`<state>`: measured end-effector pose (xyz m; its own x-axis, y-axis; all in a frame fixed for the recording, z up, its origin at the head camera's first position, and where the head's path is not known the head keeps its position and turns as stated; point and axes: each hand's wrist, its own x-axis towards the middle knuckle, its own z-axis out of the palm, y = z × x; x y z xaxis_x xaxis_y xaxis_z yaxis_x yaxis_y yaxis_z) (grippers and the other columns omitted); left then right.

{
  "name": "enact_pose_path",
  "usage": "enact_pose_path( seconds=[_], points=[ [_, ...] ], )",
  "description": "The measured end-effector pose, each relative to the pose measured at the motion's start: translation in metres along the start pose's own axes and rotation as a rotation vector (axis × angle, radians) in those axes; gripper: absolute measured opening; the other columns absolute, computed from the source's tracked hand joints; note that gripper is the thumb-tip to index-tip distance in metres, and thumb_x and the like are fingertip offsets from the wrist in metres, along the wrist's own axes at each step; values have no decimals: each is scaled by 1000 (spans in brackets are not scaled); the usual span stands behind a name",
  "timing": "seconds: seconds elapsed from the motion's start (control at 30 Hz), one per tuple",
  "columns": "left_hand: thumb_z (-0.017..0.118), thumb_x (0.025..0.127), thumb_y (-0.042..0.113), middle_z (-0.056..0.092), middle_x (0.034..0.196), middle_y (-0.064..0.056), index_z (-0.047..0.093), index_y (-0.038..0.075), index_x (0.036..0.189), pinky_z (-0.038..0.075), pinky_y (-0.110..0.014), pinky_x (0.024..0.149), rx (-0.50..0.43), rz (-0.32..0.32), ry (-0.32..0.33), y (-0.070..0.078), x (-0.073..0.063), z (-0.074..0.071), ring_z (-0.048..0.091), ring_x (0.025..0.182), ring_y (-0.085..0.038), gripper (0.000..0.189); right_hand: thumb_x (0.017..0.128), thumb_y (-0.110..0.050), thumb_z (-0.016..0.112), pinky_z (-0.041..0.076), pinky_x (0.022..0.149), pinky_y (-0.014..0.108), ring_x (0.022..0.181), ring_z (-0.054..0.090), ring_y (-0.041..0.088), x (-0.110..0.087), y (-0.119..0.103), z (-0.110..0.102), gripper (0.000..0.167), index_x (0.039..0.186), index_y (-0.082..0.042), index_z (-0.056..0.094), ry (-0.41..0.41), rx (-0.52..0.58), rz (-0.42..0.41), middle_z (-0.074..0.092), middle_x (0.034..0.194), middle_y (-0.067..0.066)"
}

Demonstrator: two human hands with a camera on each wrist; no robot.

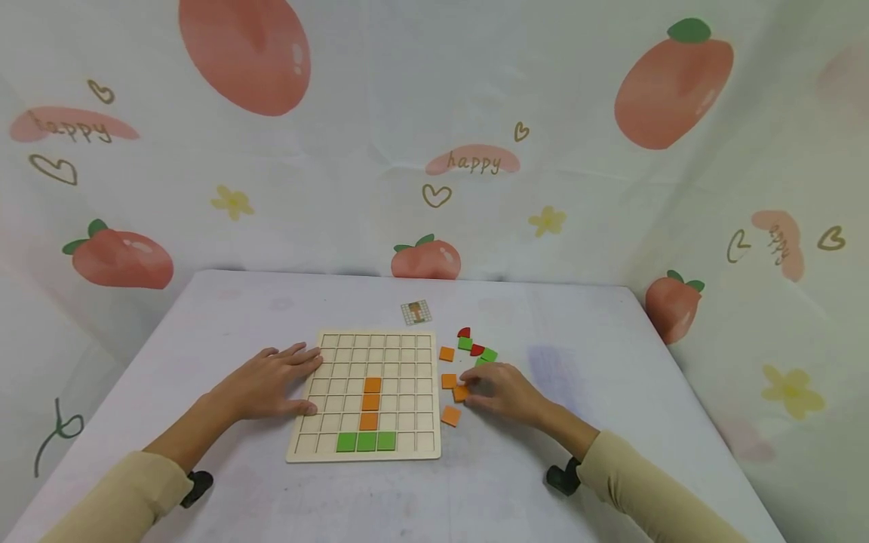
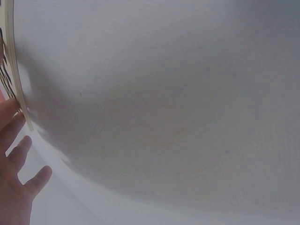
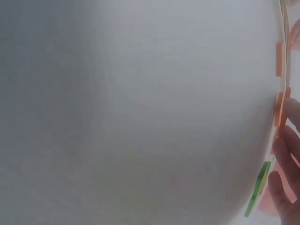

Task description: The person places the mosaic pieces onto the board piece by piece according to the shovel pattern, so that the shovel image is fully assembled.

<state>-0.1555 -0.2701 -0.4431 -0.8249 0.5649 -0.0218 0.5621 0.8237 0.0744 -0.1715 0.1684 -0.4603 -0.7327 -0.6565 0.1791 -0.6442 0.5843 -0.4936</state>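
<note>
On the table lies a wooden grid board. In its lower middle, three orange squares stand in a column above a row of three green squares. My left hand rests at the board's left edge, fingers spread and fingertips on the rim; the left wrist view shows these fingers beside the edge. To the right of the board, my right hand pinches an orange square tile between thumb and fingers. The right wrist view shows that tile at the fingertips.
Loose orange tiles lie along the board's right side. Farther back are green tiles and two red quarter-round pieces. A small pattern card lies behind the board. A printed cloth hangs behind the white table.
</note>
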Motion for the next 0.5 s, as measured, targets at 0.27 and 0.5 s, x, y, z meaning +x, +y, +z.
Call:
enact_pose_path(
  seconds=[0.27,0.5],
  points=[
    [58,82,74,52,146,-13,57,5,140,42,-63,98,8,1,4,-1,-1,-1,45,135,-40,90,84,-16,81,56,85,32,94,66,13,16,-6,2,33,114,-6,71,51,33,-44,73,106,0],
    [57,83,75,52,146,-13,57,6,140,42,-63,98,6,3,3,0,-1,0,45,135,-40,90,84,-18,81,54,82,31,91,66,13,39,-19,4,34,114,-5,71,87,-16,-85,73,104,-1]
  ],
)
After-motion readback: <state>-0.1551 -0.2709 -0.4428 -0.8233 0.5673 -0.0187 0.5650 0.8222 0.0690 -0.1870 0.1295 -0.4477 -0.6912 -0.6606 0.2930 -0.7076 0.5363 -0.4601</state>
